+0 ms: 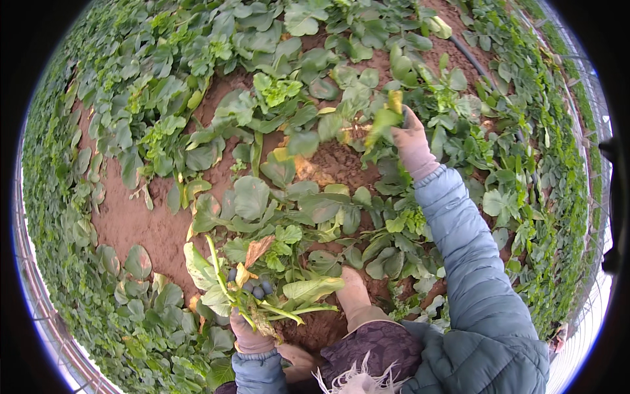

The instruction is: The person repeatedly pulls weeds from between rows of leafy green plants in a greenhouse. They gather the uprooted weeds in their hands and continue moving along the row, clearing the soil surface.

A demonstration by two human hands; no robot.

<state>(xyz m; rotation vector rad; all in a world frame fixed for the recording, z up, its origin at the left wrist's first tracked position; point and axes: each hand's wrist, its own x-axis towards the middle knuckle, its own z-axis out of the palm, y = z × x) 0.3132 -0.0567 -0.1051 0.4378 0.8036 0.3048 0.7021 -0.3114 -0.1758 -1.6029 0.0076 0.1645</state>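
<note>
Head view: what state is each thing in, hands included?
Left hand: closed around leaf bunch
Leaf bunch: partly yellowed, stalk ends showing
Right hand: extended, gripping yellow-green leaf
Yellow-green leaf: blurred; cannot tell if detached
Leafy plants: mostly green, some browned
Black hose: partly covered by foliage

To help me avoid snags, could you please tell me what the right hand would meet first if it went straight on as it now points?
Beyond the yellowing leaf it holds, the right hand would probably first meet the green leaves just ahead, though their depth is unclear.
</note>
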